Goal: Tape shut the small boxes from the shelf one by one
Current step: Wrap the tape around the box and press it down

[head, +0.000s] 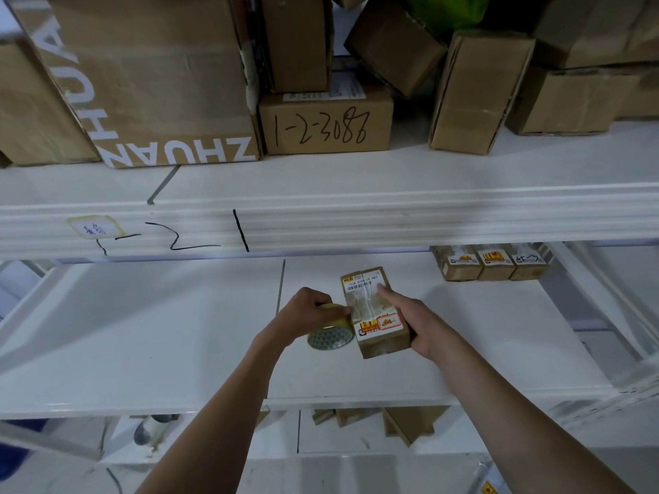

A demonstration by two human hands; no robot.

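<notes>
We held the small box [378,313] just above the middle shelf [178,333], near its front, label side up. Our right hand [420,322] gripped it from the right, fingers curled under and over the edge, one fingertip pressing on the white label. Our left hand [308,311] was curled round the tape roll [330,331], which sat against the box's left side — thumb and finger looked pinched at the roll's edge next to the box, perhaps on the tape end, though we could not tell for sure.

Judged step: laying tape across the box. To do it well we would keep the right hand firm so the box did not twist, draw the tape flat and taut over the seam, and press it down along its length before tearing — a slack pull would likely wrinkle or lift.

Counts: one box in hand; one tape roll; three small labelled boxes [494,263] standing in a row at the back right of the same shelf. On the upper shelf [392,215], at least seven larger cartons [326,124], stacked and leaning. Below, a few more brown boxes [410,424] showed only in part — number unclear.
</notes>
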